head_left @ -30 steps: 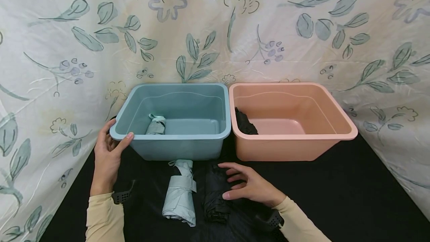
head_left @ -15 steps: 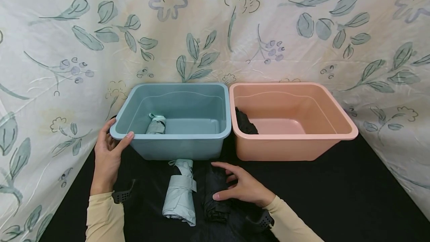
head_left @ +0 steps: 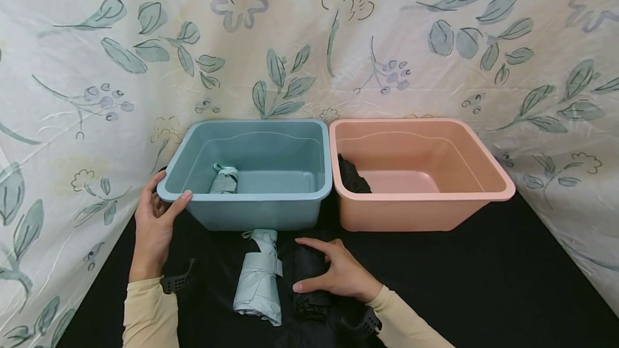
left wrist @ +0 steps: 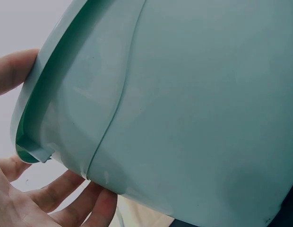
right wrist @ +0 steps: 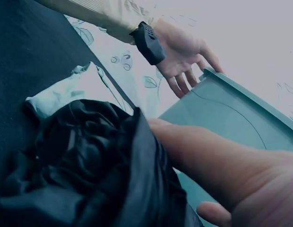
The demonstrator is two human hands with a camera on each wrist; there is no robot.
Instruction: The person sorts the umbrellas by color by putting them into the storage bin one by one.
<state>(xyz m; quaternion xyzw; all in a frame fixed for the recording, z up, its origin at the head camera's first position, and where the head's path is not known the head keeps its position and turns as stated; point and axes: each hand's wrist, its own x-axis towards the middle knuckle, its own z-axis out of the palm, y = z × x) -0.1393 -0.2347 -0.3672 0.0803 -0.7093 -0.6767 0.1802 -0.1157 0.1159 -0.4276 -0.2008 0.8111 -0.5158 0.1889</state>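
My left hand (head_left: pixel 156 230) holds the left front corner of a blue plastic bin (head_left: pixel 261 214), thumb on the rim and fingers against the outer side. In the left wrist view the fingers (left wrist: pixel 97 205) lie along its wall. My right hand (head_left: pixel 340 270) reaches over a rolled black umbrella (head_left: pixel 309 265), index finger and thumb spread across it; the far fingers are partly hidden. Its thumb lies beside the black fabric (right wrist: pixel 99 175) in the right wrist view. Left of it lies a rolled light grey-blue umbrella (head_left: pixel 258 286) with a strap round it.
A pink bin (head_left: pixel 401 214) stands right beside the blue one, with a dark bundle (head_left: pixel 354 176) at its left. Inside the blue bin lies a small light bundle (head_left: pixel 225 180). Black cloth (head_left: pixel 483 283) covers the table; a floral curtain (head_left: pixel 309 42) hangs behind.
My right hand has moved left across the black umbrella, so its thumb and index finger reach the umbrella's left side. My left hand and both bins have stayed in place.
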